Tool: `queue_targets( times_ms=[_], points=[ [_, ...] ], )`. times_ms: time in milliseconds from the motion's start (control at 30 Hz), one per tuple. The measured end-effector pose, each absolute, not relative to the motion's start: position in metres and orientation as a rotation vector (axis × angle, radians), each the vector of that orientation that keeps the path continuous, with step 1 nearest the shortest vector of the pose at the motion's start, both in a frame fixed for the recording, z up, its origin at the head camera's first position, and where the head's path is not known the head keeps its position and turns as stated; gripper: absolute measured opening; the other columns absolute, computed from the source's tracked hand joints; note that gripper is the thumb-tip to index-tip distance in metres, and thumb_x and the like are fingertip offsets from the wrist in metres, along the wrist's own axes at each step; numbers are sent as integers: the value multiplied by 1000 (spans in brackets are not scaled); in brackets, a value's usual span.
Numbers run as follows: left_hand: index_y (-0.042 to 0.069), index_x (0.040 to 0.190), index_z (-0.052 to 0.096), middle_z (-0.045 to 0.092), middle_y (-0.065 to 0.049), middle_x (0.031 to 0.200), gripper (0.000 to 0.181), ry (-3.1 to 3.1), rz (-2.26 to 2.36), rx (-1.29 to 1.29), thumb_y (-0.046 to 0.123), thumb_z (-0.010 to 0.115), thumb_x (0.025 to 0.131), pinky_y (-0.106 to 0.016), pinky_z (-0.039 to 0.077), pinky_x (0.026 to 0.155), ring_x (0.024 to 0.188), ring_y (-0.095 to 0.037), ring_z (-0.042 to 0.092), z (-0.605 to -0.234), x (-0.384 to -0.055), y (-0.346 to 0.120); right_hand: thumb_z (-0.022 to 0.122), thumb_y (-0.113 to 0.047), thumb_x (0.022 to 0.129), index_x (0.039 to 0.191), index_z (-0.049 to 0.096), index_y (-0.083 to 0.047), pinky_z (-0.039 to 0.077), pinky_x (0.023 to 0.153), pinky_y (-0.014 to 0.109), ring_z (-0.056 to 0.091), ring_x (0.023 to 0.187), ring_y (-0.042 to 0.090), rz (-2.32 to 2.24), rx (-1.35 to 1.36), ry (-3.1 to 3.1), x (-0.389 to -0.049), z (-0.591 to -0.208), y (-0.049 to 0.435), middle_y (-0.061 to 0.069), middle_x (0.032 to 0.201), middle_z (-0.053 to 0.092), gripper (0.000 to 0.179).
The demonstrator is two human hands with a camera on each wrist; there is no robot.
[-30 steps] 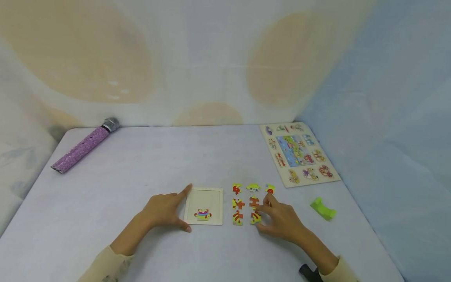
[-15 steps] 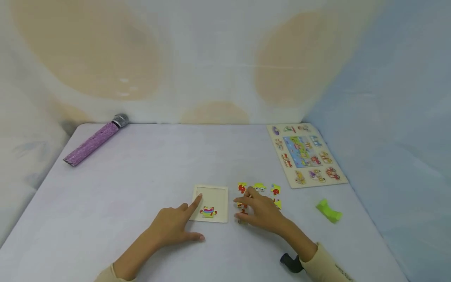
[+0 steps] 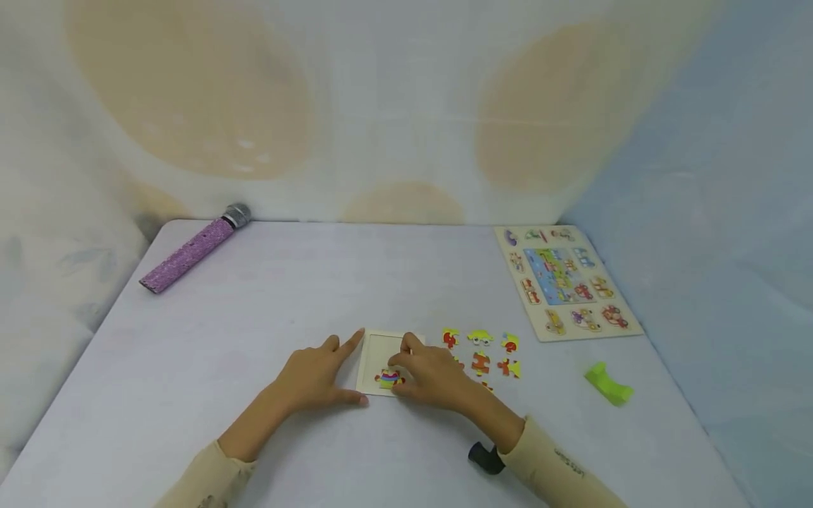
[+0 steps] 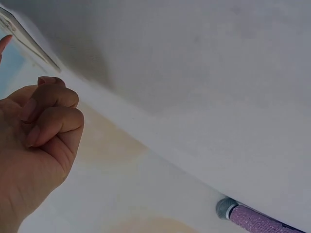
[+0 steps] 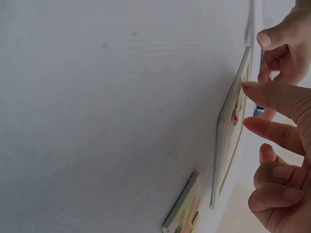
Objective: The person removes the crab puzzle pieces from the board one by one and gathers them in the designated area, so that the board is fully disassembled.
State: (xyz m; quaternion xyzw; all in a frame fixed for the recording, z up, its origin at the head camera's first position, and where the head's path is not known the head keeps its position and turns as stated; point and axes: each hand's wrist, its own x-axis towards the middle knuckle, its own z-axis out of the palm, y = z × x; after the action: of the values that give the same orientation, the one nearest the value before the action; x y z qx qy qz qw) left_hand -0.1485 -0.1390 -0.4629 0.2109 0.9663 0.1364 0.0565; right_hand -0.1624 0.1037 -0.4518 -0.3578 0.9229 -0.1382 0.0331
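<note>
In the head view, my left hand (image 3: pixel 314 374) stretches its index finger and thumb along the left side of a square wooden puzzle tray (image 3: pixel 362 384), fingertips right at the corners. Its other fingers curl in, as the left wrist view shows. A puzzle piece with rainbow stripes (image 3: pixel 389 379) lies low in the tray. My right hand (image 3: pixel 438 377) is over the tray's right half. In the right wrist view, its thumb and index finger pinch a small puzzle piece (image 5: pixel 235 118) close over the tray, mostly hidden by the fingers in the head view.
Several loose yellow and red puzzle pieces (image 3: pixel 480 363) lie right of the tray, some behind my right hand. A larger picture puzzle board (image 3: pixel 540 317) is at the back right, a green curved block (image 3: pixel 608 383) before it. A purple glitter microphone (image 3: pixel 187 255) lies back left.
My right hand has moved left from the loose pieces to over the tray. My left hand's index finger reached over the tray, then went back to its left edge. The view has shifted slightly.
</note>
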Motion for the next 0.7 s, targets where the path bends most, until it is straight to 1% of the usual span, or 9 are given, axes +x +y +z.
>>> queue_targets(
  times_ms=[167,300,467,567,700],
  points=[
    [20,155,35,48,-4,93,116,2906,412,661,74,78,61,-29,38,53,56,-16,43,-466,-163,-135,80,-34,82,108,75,-15,33,53,18,40,56,6,-419,-1071,2859,-163,-454,104,-2,95,46,33],
    [23,155,36,47,-4,93,118,2878,403,639,75,79,58,-29,37,53,55,-17,42,-468,-169,-134,80,-35,82,105,76,-14,34,54,18,42,57,7,-427,-1018,2857,-163,-456,103,-2,95,46,32],
    [24,154,38,47,-3,94,116,2859,398,603,73,81,57,-30,37,55,55,-19,43,-471,-172,-134,80,-36,83,106,76,-15,35,54,16,43,59,6,-414,-993,2879,-160,-458,102,-2,97,47,31],
    [22,153,40,46,-3,94,115,2856,400,601,72,82,58,-30,37,55,55,-19,43,-471,-173,-134,77,-34,85,107,76,-14,35,53,15,43,58,5,-370,-1023,2912,-159,-459,102,-1,97,49,30],
    [22,152,41,46,-3,94,115,2849,409,595,72,82,57,-30,37,55,55,-19,43,-470,-173,-133,76,-33,85,104,77,-13,34,52,13,42,57,5,-332,-1074,2957,-157,-459,101,0,96,50,28]
  ],
)
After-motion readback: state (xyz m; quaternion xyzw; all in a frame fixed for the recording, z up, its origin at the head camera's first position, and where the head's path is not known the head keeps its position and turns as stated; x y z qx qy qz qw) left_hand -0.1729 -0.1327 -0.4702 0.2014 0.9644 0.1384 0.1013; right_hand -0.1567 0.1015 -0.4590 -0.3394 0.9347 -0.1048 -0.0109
